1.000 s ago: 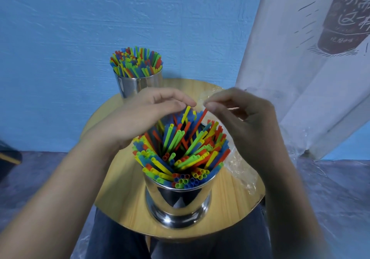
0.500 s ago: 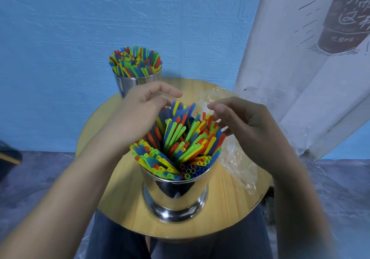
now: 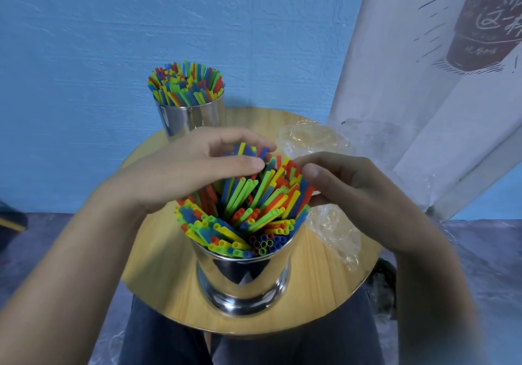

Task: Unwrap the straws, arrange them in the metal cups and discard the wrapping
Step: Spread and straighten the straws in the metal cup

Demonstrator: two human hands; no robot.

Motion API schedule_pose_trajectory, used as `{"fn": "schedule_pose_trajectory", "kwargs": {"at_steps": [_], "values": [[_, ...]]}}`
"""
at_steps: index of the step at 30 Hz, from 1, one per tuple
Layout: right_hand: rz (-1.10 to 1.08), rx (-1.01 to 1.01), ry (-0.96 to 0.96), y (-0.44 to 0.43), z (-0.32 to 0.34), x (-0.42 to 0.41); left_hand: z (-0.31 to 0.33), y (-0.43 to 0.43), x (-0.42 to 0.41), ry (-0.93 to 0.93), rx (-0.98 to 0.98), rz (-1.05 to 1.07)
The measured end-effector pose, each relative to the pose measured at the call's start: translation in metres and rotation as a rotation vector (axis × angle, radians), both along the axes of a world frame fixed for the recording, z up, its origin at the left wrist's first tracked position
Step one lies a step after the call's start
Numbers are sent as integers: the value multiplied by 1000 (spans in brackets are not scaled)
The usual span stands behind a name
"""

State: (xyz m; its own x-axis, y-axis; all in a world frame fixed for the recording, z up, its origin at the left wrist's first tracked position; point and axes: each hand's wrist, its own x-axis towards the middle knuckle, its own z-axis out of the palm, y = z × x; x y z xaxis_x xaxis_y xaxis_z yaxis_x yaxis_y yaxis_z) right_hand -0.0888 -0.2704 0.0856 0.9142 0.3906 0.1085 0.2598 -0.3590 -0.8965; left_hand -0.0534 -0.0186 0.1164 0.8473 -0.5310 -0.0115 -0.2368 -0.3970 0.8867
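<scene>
Tabletop (image 3: 163, 266) — left hand (image 3: 180, 172) lower on straws (image 3: 254, 203)

We find a round wooden table (image 3: 158, 274). A near metal cup (image 3: 243, 282) stands by its front edge, a far metal cup (image 3: 192, 119) back left; crumpled clear wrapping (image 3: 336, 232) lies along the right.

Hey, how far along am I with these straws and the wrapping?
Done: the far cup is packed full. In hand: left hand and right hand handle the leaning straws in the near cup. Left: the clear wrapping lies on the table, not discarded.
</scene>
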Motion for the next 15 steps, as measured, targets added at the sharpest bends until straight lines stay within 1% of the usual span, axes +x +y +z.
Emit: {"fn": "schedule_pose_trajectory", "kwargs": {"at_steps": [4,8,10,15], "values": [[112,-51,31,-1,-2,1,-2,-3,3,-7,-10,79],[154,13,41,2,-5,2,-3,-2,2,-42,1,145],[175,5,54,3,-4,1,-4,-2,1,-53,-11,183],[83,28,25,9,-4,3,-6,-1,-1,-83,-9,228]]}}
